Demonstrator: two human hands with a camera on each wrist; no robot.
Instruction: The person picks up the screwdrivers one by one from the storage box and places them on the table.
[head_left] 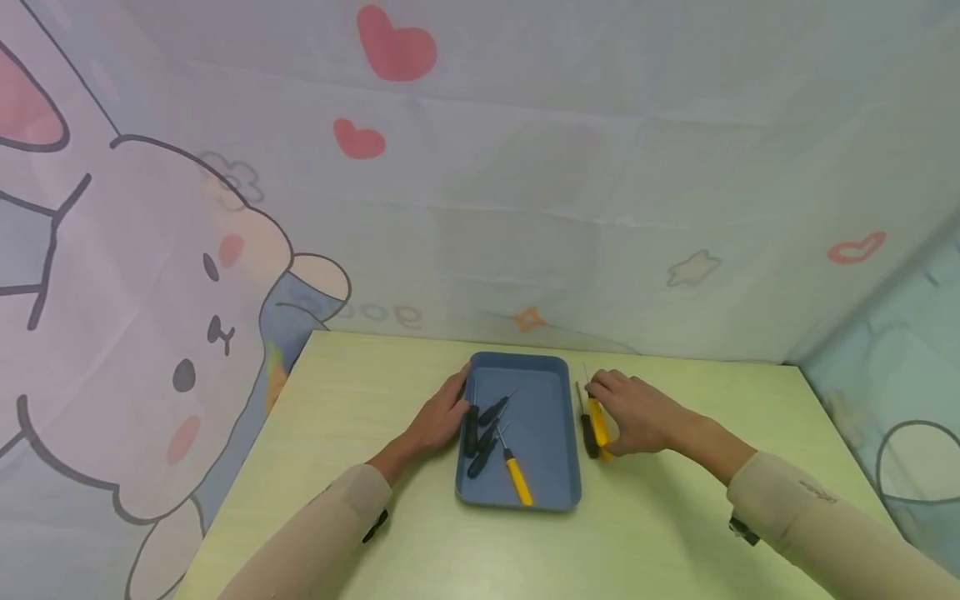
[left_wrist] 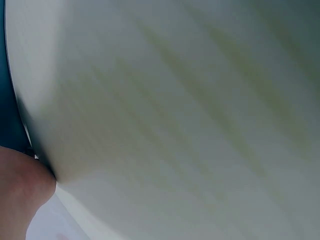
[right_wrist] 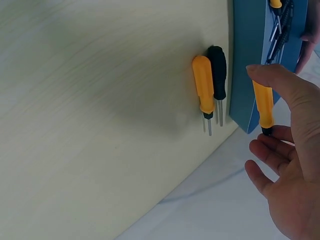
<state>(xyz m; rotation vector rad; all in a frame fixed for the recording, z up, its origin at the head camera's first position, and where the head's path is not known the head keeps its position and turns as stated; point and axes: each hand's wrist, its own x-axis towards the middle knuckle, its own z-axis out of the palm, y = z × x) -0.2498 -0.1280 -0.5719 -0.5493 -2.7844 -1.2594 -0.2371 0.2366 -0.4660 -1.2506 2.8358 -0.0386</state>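
A blue-grey tray point(head_left: 540, 425) lies on the table, and my left hand point(head_left: 438, 418) holds its left rim. Inside the tray are several black-handled screwdrivers point(head_left: 471, 433) and a yellow-handled one point(head_left: 518, 482). To the right of the tray, my right hand point(head_left: 637, 415) pinches another yellow screwdriver point(right_wrist: 264, 102) between thumb and fingertips, above the table. Beneath it, a yellow screwdriver point(right_wrist: 203, 82) and a black screwdriver point(right_wrist: 218, 72) lie side by side near the tray's wall. The left wrist view shows only part of the left hand point(left_wrist: 25, 187) beside the tray's edge point(left_wrist: 12, 100).
The pale yellow-green table point(head_left: 405, 550) ends at a printed cloth backdrop point(head_left: 562, 208) behind the tray. More printed cloth hangs at the left and right sides.
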